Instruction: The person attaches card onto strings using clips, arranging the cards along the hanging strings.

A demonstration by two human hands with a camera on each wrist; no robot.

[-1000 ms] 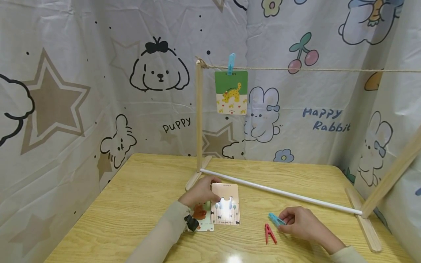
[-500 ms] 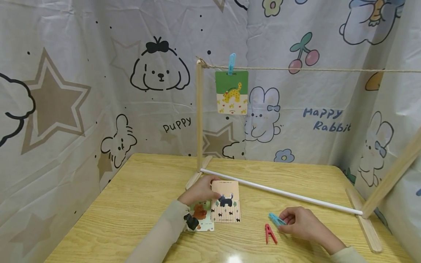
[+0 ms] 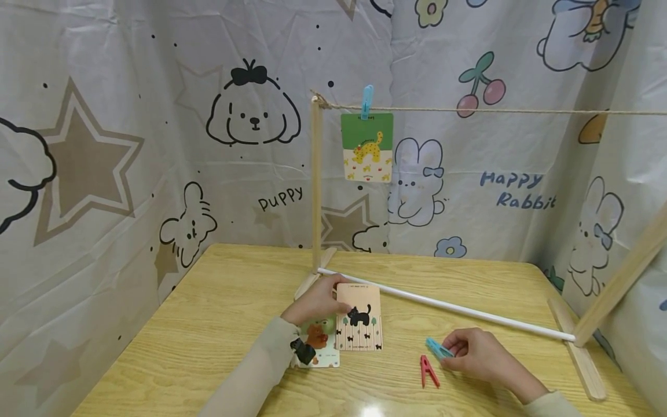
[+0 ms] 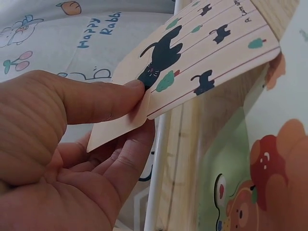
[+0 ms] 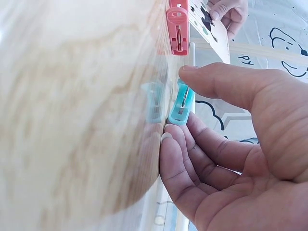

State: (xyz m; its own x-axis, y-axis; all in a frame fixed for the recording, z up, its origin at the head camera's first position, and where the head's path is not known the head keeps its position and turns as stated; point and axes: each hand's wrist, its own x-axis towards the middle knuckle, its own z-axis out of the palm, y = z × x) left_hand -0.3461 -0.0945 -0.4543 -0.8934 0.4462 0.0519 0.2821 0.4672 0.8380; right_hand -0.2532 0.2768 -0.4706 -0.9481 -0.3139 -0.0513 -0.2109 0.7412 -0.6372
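Note:
A peach card with a black cat (image 3: pixel 359 333) is pinched along its left edge by my left hand (image 3: pixel 314 302). In the left wrist view the thumb presses the face of the cat card (image 4: pixel 185 57), with fingers behind it, and the card is tilted. Partly under that forearm lies a green and white bear card (image 3: pixel 327 352) on the table. My right hand (image 3: pixel 478 354) has thumb and fingers around a light blue clothespin (image 3: pixel 436 347) lying on the table. Beside this hand, a red clothespin (image 3: pixel 428 370) rests near the blue one.
A wooden frame with a left post (image 3: pixel 315 185), a white bottom bar (image 3: pixel 448 304) and a string (image 3: pixel 469 109) stands on the table (image 3: pixel 234 289). A leopard card (image 3: pixel 367 150) hangs from the string by a blue clothespin (image 3: pixel 367 101). A printed curtain (image 3: pixel 234 191) encloses the table.
My left hand has lifted the cat card slightly and shifted it a little away from me; its glare is gone. The right hand has stayed at the blue clothespin.

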